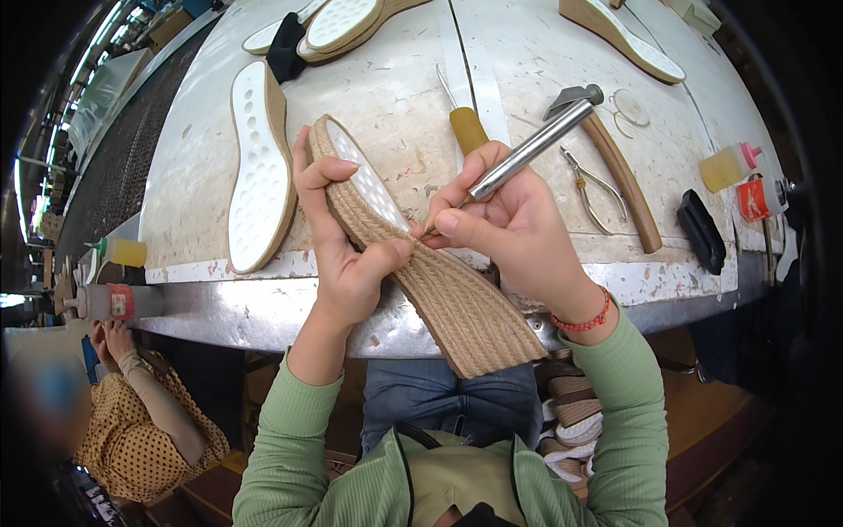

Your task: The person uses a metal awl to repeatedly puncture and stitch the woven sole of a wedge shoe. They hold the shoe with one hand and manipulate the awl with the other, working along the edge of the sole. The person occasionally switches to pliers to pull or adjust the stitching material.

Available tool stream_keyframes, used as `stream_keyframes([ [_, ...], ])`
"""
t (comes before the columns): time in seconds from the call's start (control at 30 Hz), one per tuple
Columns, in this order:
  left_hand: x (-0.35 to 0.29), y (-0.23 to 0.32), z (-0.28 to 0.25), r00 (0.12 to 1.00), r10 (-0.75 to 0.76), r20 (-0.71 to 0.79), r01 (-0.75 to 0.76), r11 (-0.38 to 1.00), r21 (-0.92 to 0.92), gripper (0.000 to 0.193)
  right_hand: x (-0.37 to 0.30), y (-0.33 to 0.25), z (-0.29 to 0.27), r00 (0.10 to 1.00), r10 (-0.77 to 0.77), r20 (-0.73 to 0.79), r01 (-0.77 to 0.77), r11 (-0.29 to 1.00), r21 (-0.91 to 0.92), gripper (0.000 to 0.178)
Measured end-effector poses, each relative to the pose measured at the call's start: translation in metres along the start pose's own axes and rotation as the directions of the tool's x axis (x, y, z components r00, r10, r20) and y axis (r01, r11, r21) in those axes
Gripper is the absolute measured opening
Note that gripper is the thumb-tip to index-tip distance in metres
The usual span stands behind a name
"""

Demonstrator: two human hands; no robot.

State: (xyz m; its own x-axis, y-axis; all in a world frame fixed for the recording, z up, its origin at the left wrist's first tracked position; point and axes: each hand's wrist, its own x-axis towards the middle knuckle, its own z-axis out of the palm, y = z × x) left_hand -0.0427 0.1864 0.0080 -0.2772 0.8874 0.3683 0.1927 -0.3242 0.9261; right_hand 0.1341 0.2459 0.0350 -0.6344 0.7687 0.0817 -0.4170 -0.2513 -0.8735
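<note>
A wedge shoe sole (465, 303) with braided jute sides and a white dimpled top is held tilted over the table's near edge. My left hand (338, 241) is closed round its narrower part, thumb pressing the jute side. My right hand (527, 224) grips a tool with a shiny metal cylindrical handle (533, 147). The tool's thin end points to the seam between jute and white top, where the right fingertips pinch close to the sole. Whether they also hold a strand there, I cannot make out.
Beyond my hands lie a yellow-handled hooked blade (468, 130), a hammer (623, 171), nippers (593, 189) and a black tray (701, 233). Another sole (261, 176) rests left. Bottles (731, 167) stand right. A person in a dotted top (145, 426) sits at far left.
</note>
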Motion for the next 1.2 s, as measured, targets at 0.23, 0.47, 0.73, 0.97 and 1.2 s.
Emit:
stream_keyframes([
  [0.23,0.007,0.002,-0.002,0.992,0.055,0.118,-0.055,0.998,-0.005,0.072,-0.007,-0.005,-0.003,0.993,-0.096,0.073,0.103,0.989,-0.109,0.027],
  [0.47,0.020,0.015,-0.012,0.924,0.095,0.370,-0.041,0.988,-0.152,0.097,-0.029,-0.003,0.000,0.994,0.007,-0.111,-0.003,0.999,0.034,0.027],
  [0.73,-0.024,0.035,-0.011,0.959,-0.057,0.276,0.147,0.936,-0.319,0.091,-0.039,0.032,0.022,0.969,-0.014,-0.247,0.091,0.948,0.306,0.027],
  [0.97,-0.043,0.050,-0.011,0.972,-0.071,0.223,0.018,0.972,0.234,0.098,-0.040,0.033,0.029,0.960,-0.116,-0.253,0.162,0.972,0.171,0.023],
  [1.2,-0.034,0.051,-0.039,0.905,-0.056,0.421,-0.034,0.978,0.204,0.078,-0.039,-0.002,0.032,0.814,-0.564,0.136,0.524,0.614,-0.590,0.026],
])
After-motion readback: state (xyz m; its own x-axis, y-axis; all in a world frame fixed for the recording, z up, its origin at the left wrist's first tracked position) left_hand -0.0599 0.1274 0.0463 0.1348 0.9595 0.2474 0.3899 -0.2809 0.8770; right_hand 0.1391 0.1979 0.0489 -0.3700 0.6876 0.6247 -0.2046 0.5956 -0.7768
